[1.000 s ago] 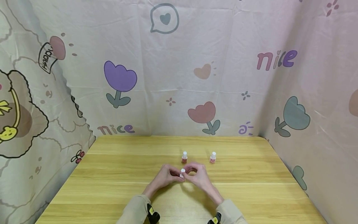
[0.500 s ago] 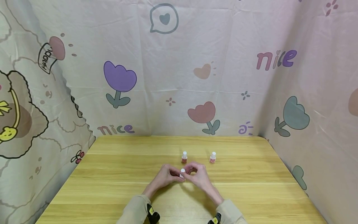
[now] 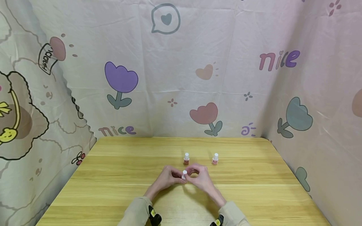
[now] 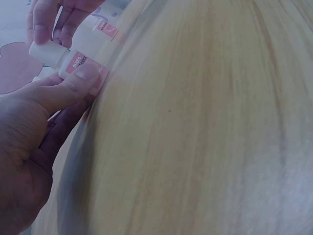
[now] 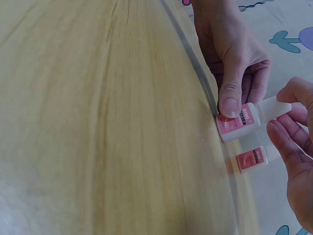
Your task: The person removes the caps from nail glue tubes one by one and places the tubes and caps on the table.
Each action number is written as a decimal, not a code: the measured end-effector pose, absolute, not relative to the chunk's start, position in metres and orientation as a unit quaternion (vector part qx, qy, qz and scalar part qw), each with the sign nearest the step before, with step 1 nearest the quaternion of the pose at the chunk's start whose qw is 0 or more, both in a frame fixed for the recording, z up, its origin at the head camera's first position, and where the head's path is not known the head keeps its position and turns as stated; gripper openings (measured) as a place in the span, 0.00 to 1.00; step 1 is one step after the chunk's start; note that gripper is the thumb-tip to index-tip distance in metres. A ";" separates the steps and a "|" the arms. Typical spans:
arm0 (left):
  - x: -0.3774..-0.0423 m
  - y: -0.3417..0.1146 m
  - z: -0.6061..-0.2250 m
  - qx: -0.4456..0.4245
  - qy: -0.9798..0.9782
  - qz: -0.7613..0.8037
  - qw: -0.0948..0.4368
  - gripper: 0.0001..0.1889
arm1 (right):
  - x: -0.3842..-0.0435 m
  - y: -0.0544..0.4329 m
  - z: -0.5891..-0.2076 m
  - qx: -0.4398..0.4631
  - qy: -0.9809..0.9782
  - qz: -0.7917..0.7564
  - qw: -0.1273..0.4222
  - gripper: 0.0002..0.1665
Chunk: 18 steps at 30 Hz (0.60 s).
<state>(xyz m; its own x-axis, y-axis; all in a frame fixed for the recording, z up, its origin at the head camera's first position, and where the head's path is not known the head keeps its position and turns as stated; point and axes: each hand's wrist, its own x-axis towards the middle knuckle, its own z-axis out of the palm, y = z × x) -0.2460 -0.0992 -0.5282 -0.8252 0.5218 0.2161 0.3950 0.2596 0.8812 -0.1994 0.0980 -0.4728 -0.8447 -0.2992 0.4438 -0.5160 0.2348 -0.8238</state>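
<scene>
A small white bottle with a pink label [image 5: 248, 115] stands on the table between my two hands. My left hand [image 3: 168, 177] grips its lower body, the thumb lying over the label. At the top, my right hand [image 3: 200, 177] pinches the white cap [image 4: 48, 53] between fingers and thumb. The cap is on the bottle. Part of the label is hidden under the left thumb.
Behind the hands stand two similar capped bottles, one bottle [image 3: 186, 159] just beyond them and another bottle [image 3: 215, 159] further right. The wooden table [image 3: 118, 163] ends at a printed cloth backdrop [image 3: 169, 62].
</scene>
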 end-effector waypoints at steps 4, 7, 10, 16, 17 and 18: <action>-0.246 -0.099 -0.528 0.290 0.793 0.532 0.060 0.08 | -0.199 0.098 -0.473 0.263 -0.779 0.562 0.093 0.07; -0.246 -0.099 -0.527 0.287 0.797 0.527 0.063 0.08 | -0.199 0.098 -0.473 0.261 -0.778 0.565 0.093 0.07; -0.245 -0.099 -0.526 0.283 0.801 0.523 0.066 0.08 | -0.198 0.098 -0.473 0.250 -0.779 0.567 0.093 0.08; -0.244 -0.100 -0.526 0.278 0.804 0.521 0.068 0.09 | -0.199 0.098 -0.474 0.237 -0.783 0.568 0.095 0.09; -0.244 -0.100 -0.526 0.277 0.805 0.521 0.068 0.09 | -0.199 0.098 -0.475 0.237 -0.782 0.568 0.095 0.09; -0.244 -0.100 -0.526 0.277 0.805 0.521 0.069 0.09 | -0.199 0.098 -0.474 0.237 -0.782 0.568 0.094 0.08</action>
<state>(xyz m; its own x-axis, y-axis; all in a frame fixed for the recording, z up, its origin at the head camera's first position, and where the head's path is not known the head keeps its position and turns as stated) -0.2444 -0.0996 -0.5256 -0.8376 0.5166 0.1774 0.3735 0.3047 0.8761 -0.1992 0.0983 -0.4745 -0.8699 -0.2632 0.4172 -0.4781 0.2415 -0.8445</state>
